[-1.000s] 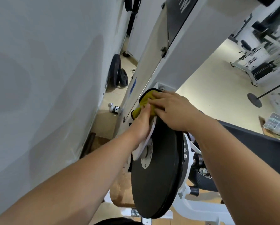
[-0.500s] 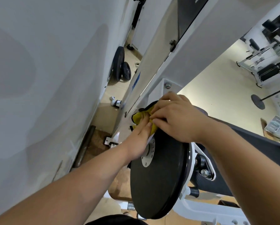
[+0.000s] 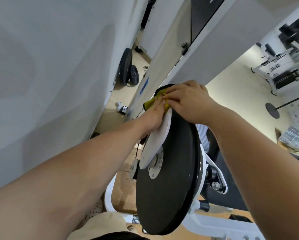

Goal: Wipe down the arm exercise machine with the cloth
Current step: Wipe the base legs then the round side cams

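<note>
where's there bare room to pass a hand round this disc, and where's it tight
Free: the broad face of the black disc below the white plate, and the cream floor right of the white column. Crowded: the disc's top, where the left hand presses and the right hand grips the yellow cloth close by the column.

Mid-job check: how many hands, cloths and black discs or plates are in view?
Hands: 2, left hand and right hand.
Yellow cloth: 1.
Black machine disc: 1.
Black weight plates on the floor: 2, large plate and small plate.
Total: 6.
</note>
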